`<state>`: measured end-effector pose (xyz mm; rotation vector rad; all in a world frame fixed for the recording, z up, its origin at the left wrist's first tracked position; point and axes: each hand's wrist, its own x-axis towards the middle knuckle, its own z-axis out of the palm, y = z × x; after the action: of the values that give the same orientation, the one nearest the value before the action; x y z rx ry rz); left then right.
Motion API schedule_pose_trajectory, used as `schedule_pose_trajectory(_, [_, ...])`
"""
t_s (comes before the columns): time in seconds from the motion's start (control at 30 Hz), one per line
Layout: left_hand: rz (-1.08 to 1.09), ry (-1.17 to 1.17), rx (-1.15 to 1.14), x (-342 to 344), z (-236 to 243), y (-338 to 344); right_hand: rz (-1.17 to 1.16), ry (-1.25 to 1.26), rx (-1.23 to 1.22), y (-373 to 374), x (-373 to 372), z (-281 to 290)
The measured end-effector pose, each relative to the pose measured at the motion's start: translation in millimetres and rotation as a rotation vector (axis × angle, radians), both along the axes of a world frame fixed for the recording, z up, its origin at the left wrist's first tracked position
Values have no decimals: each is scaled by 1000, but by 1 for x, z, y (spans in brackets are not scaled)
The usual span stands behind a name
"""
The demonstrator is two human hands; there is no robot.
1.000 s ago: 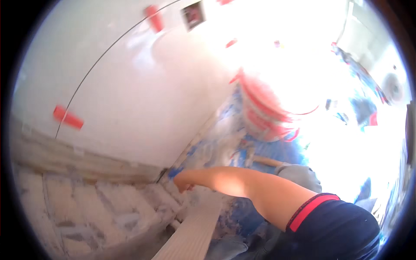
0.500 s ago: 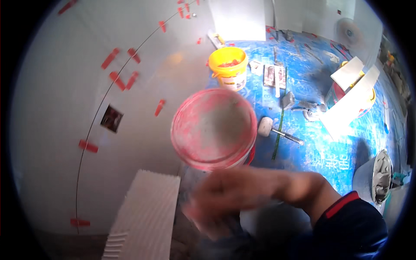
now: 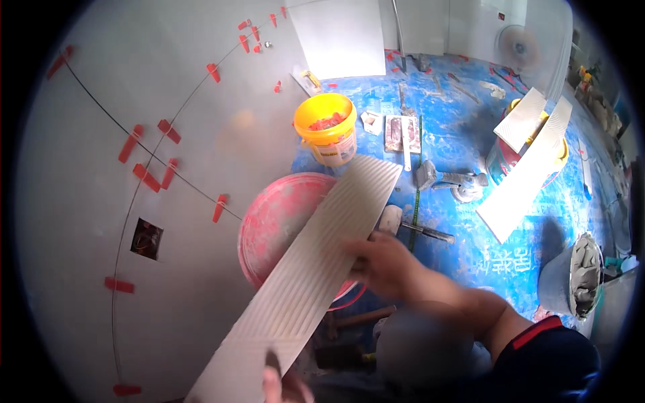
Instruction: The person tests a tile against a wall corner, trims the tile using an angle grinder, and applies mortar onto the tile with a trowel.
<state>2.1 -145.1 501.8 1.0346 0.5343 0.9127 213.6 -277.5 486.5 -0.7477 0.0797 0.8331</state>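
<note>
Blue floor [image 3: 470, 221] beneath; right hand [image 3: 383, 265] fingers grip the ribbed tile [image 3: 316, 269], partly hiding the red bucket [image 3: 279, 221]. Left hand [image 3: 285, 386], cut off, fingers' closure unclear.

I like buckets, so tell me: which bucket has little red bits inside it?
The yellow bucket by the white wall. It is the small one holding red pieces. The big red bucket sits partly under the long ribbed tile.

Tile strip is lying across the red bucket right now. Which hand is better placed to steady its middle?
Probably the right hand: it grips the long edge of the ribbed tile strip about midway, beside the red bucket. The left hand only pinches the near end at the bottom edge.
</note>
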Motion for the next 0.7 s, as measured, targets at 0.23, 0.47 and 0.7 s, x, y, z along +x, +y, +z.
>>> schedule_pose_trajectory(0.23, [-204, -144, -191, 13, -129, 34, 330, -254, -638, -28, 34, -17])
schedule_pose_trajectory(0.47, [-199, 207, -343, 13, -110, -28, 159, -273, -541, -146, -84, -17])
schedule_pose_trajectory(0.7, [-587, 291, 1133, 30, -17, -139, -202, -27, -1028, -403, -306, -60])
